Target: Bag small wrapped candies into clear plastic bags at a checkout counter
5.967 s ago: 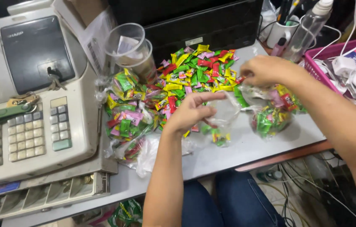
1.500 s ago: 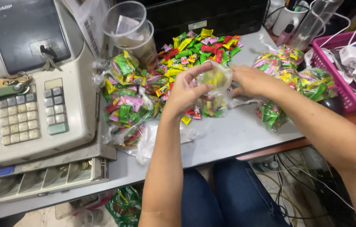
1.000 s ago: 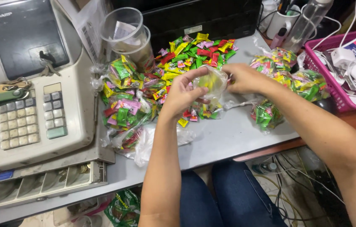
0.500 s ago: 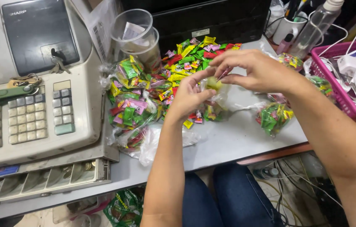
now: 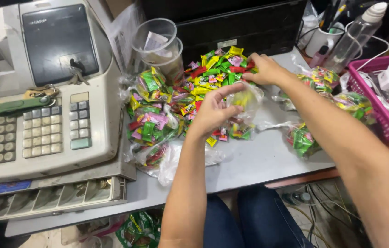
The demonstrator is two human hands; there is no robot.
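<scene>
Since half a second ago, the right hand point(image 5: 264, 69) has been moved away from the left hand point(image 5: 213, 110) and up to the loose candy pile point(image 5: 217, 73), where its fingers are curled together on the pile's near right edge; whether a wrapped sweet is pinched between them cannot be told. Earlier, both hands were joined at the small clear bag point(image 5: 245, 103); now only the left hand is kept on it, with thumb and fingers closed on the bag's left edge. The bag is held just above the grey tabletop point(image 5: 259, 160), in front of the candy pile, with its long axis running roughly upright and its open mouth turned up and toward the right hand; a few yellow and green sweets are seen through the plastic. Just left of the left hand, several filled candy bags point(image 5: 153, 115) are lain against the side of the cash register point(image 5: 43, 92), whose coin drawer point(image 5: 52, 202) is pulled open. Behind those bags, stacked clear plastic cups point(image 5: 157, 43) are stood. To the right of the right forearm, more filled bags point(image 5: 323, 105) are seen, and past them a pink basket point(image 5: 378, 110) of white cables.
</scene>
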